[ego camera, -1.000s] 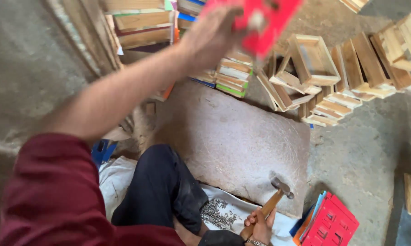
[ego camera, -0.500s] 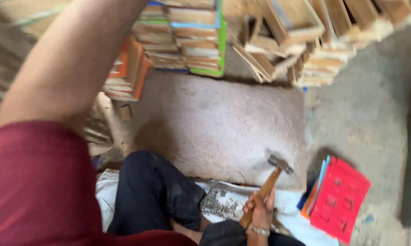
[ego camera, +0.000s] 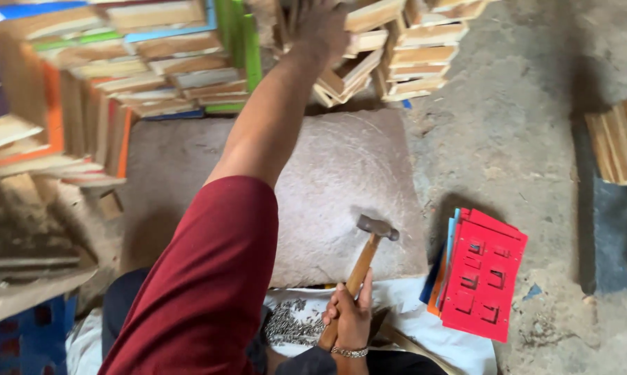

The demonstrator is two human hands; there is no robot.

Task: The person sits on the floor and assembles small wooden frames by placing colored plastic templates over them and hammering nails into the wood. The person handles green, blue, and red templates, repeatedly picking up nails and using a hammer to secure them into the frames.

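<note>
The right hand point(ego camera: 352, 316) is clamped around the wooden handle of a hammer point(ego camera: 366, 258), gripping low on the shaft near its end, so the steel head sits well ahead of the fist, resting on the flat grey stone slab point(ego camera: 341, 180). Held this far back, the hammer will likely feel head-heavy; the handle is stiff, dry wood that looks easy to keep hold of. The left hand point(ego camera: 320, 28) is stretched far forward, up at the top edge of the view, on or against the stack of small wooden frames point(ego camera: 390, 48); its fingers are cut off and blurred, so I cannot tell whether it is closed on a frame or only touching one. The frames look like thin slats joined into open boxes: light, rigid, probably weak at the joints, best taken by a side rail rather than a corner. Just behind and left of the right hand lies a heap of small nails point(ego camera: 289, 326) on white sheeting point(ego camera: 459, 347); to its right is a pile of red and blue flat panels point(ego camera: 483, 274).
</note>
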